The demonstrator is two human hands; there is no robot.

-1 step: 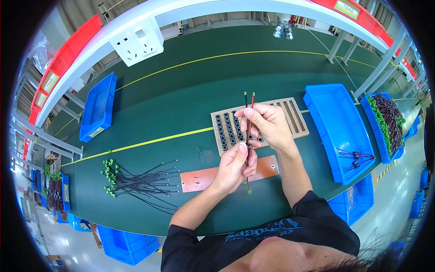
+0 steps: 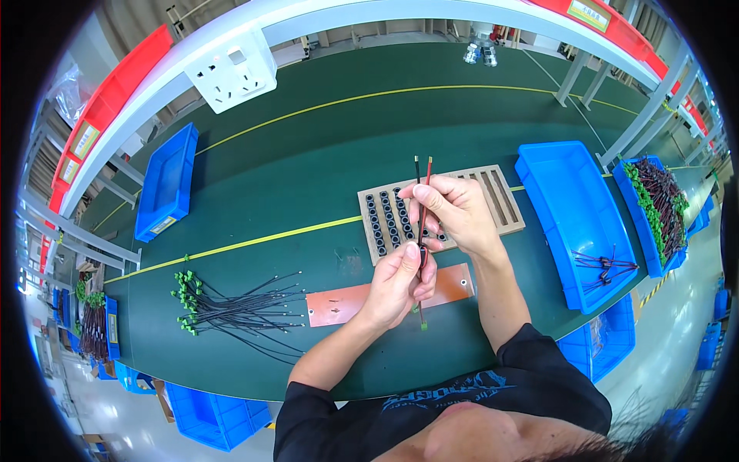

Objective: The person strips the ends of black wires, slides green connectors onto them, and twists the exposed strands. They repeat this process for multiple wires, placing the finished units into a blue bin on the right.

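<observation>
In front of my chest, both hands are closed on one red-and-black wire pair (image 2: 429, 171). My right hand (image 2: 456, 212) pinches the wires just below their bare tips, which point away from me. Lower down, my left hand (image 2: 402, 283) grips the same wires around a small dark piece, mostly covered by the fingers. A green connector (image 2: 423, 326) dangles from the near end of the wires. Behind the hands lies a tan slotted tray (image 2: 493, 202), partly hidden, with rows of black ring-shaped pieces (image 2: 390, 219). An orange-brown strip (image 2: 335, 306) lies beneath my left hand and wrist.
Left of the strip, black wires with green connectors (image 2: 231, 308) are fanned out on the green table (image 2: 292, 169). A blue bin (image 2: 573, 208) at right contains several wire assemblies; another blue bin (image 2: 654, 215) beyond it is full of them. One more blue bin (image 2: 168, 181) stands far left.
</observation>
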